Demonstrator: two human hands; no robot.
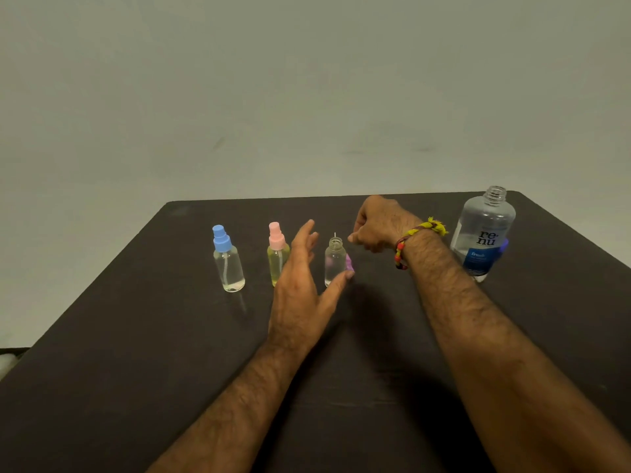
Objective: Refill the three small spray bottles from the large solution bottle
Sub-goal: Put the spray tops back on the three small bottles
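Observation:
Three small spray bottles stand in a row on the dark table (143, 353). The blue-capped bottle (228, 259) and the pink-capped bottle (277, 254) are closed. The third small bottle (334, 262) is uncapped. Its purple spray head (349, 262) lies just behind it, and a thin tube tip shows above the neck. My left hand (302, 288) is spread open between the pink-capped bottle and the uncapped one, thumb tip at the uncapped bottle's lower side. My right hand (379, 225) hovers curled above and right of that bottle, with nothing visible in it. The large solution bottle (483, 237) stands uncapped at the far right.
A blue-purple cap (504, 245) peeks out behind the large bottle's right side. The table's far edge runs just behind the bottles, with a plain pale wall beyond. A white object (6, 361) lies off the table's left edge.

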